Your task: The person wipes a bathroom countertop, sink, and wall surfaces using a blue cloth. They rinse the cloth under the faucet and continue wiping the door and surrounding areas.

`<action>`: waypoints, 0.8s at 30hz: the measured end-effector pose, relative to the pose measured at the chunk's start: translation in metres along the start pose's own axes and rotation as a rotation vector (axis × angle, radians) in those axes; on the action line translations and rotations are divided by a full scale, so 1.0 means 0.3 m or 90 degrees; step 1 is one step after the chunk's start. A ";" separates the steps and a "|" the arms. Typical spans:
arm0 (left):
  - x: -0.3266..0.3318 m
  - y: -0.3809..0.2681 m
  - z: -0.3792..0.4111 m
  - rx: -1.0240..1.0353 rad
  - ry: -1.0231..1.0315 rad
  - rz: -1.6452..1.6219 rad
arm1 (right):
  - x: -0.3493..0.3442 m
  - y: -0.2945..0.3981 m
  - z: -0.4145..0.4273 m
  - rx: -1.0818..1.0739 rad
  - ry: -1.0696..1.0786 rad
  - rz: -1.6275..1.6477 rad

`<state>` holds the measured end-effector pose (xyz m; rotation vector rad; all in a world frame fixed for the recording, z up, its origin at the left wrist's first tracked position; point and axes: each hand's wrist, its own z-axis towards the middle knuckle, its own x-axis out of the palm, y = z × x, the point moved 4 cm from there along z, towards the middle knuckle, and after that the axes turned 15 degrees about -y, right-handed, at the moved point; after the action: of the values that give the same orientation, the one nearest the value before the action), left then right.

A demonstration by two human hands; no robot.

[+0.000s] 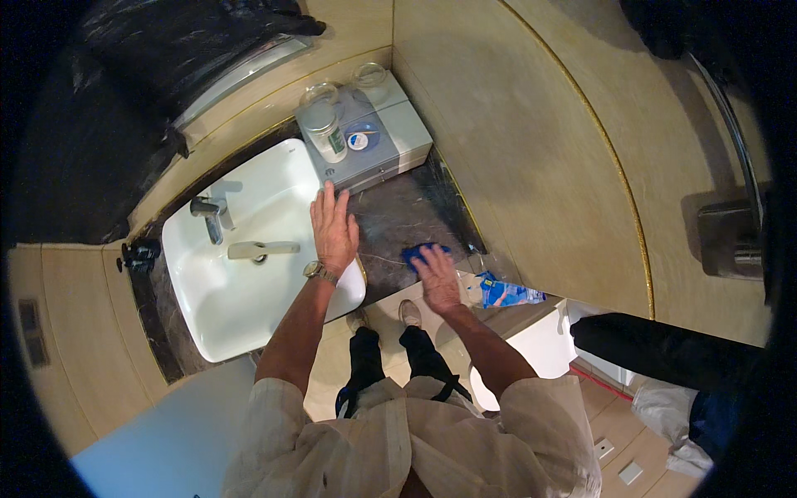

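My right hand (438, 279) presses a dark blue cloth (424, 251) onto the dark marble-look countertop (389, 230) near its front edge. My left hand (335, 231), with a metal watch on the wrist, is over the right rim of the white washbasin (193, 311). It holds nothing, and its fingers point at the front of a grey drawer box (373, 159); whether they touch it I cannot tell. On that box stand a lidded jar (327, 138) with a label and a small blue dish (364, 137) with a round white-topped item.
A chrome faucet (208, 215) rises at the basin's back, and a pale elongated object (263, 250) lies over the drain. A clear glass jar (370, 76) is on the box's far end. A blue plastic packet (507, 291) lies right of the counter, above a white toilet (538, 342).
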<state>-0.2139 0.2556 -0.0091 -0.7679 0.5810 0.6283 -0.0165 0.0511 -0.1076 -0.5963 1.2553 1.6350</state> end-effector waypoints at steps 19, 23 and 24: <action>-0.450 -0.186 -0.542 -0.132 0.069 0.025 | 0.144 0.324 -0.237 0.014 0.301 0.421; -0.578 -0.175 -0.592 -0.190 0.006 -0.045 | 0.148 0.422 -0.266 0.479 0.593 0.642; -0.614 -0.154 -0.620 -0.242 -0.035 -0.075 | 0.113 0.481 -0.227 0.451 0.591 0.660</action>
<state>-0.3510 0.0309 0.0274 -1.1287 0.3651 0.6561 -0.1706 -0.0007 -0.0937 -0.2049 3.0210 1.4631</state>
